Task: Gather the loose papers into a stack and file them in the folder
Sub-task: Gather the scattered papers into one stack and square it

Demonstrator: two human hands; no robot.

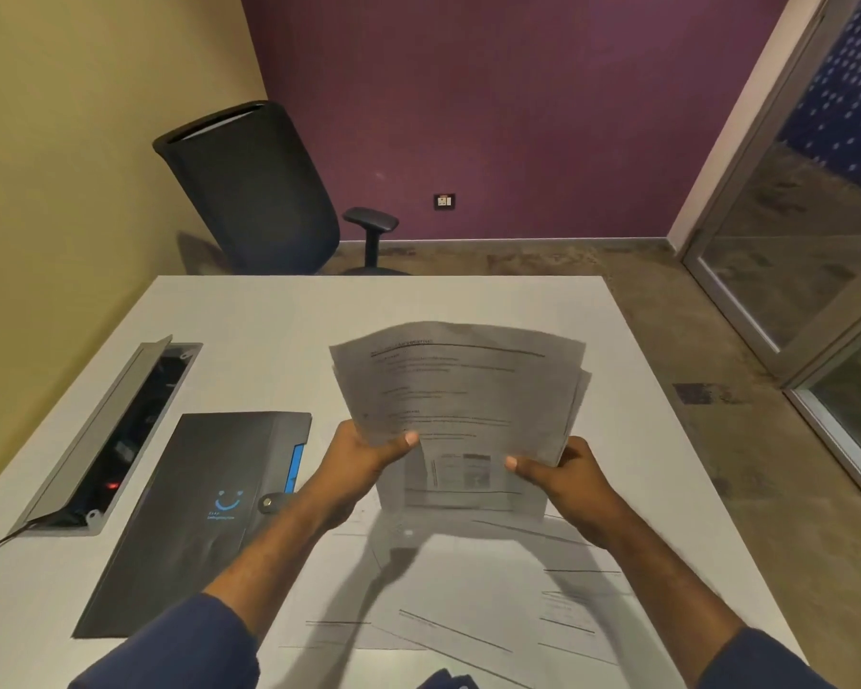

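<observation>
The print on the held sheets (461, 390) at centre is too blurred to read. The loose papers (473, 604) at lower centre are smeared, partly hidden by both forearms. The folder (195, 509) logo's small lettering is illegible.

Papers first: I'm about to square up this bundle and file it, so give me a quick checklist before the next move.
1. Both hands on the bundle: ok, left hand and right hand pinch its lower edge.
2. Edges aligned: not ok, sheets fan out at the right.
3. All sheets gathered: not ok, loose sheets lie on the table.
4. Folder within reach: ok, left of the hands.
5. Folder open: not ok, it looks closed.
</observation>
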